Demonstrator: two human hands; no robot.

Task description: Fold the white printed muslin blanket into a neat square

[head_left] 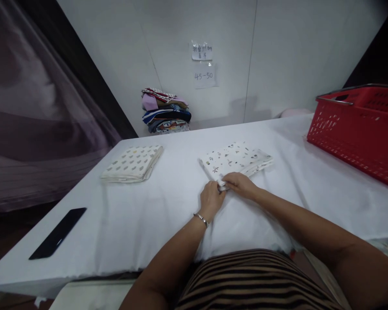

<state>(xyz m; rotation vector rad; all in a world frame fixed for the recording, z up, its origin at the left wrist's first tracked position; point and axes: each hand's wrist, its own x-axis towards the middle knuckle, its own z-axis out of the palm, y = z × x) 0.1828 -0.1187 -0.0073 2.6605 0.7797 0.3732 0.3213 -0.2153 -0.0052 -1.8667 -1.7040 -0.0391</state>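
A folded white cloth with small scattered prints (234,158) lies on the white-covered table (142,224) in front of me. At its near corner, my left hand (211,198) has its fingers closed on the edge of the cloth. My right hand (241,184) comes in from the right and pinches the same corner, close against the left fingertips. What exactly lies between the fingertips is partly hidden. Off to the left rests another folded cloth, white with a grey leaf-like pattern (132,162), apart from both hands.
A red plastic basket (358,133) with a metal handle stands at the right. A flat black object (58,234) lies near the left edge. Behind the table is a stack of folded fabrics (166,114) by the wall, under paper signs (203,76). Dark curtain-like fabric (45,112) hangs left.
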